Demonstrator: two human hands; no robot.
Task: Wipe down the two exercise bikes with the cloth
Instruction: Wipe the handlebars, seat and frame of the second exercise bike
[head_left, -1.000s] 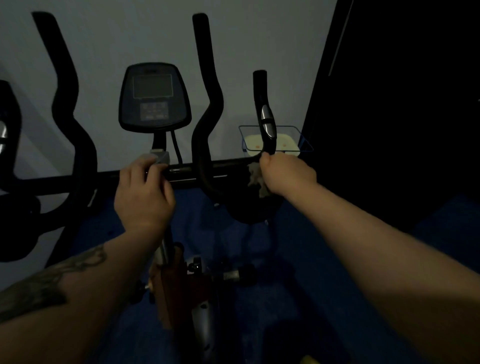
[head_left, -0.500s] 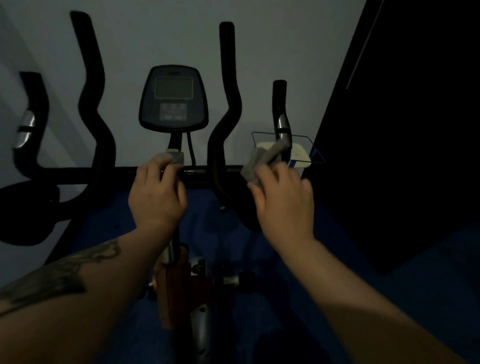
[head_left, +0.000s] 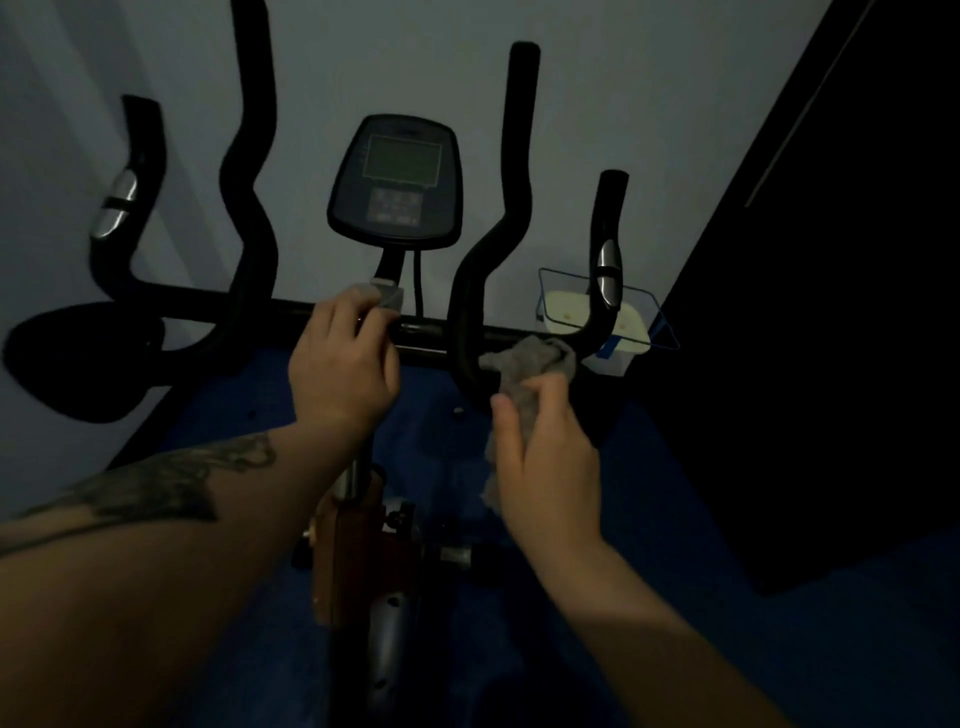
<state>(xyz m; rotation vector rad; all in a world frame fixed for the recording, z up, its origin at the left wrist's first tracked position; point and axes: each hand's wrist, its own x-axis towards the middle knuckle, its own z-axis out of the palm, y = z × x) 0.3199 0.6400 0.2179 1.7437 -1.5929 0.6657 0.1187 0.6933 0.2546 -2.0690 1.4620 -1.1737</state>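
Head view: cloth (head_left: 524, 364) in right hand (head_left: 550, 467) against handlebar (head_left: 592, 338), console (head_left: 396, 179) writing illegible.

Both arms reach forward from the bottom of the view. The left hand (head_left: 340, 371) has its fingers curled over the handlebar (head_left: 291, 312) and grips it, and a dark tattoo shows on the left forearm. The right hand (head_left: 545, 462) is a bit lower, its fingers curled around a grey cloth (head_left: 524, 369) and holding it.

The console (head_left: 395, 182) markings are too dim to read.
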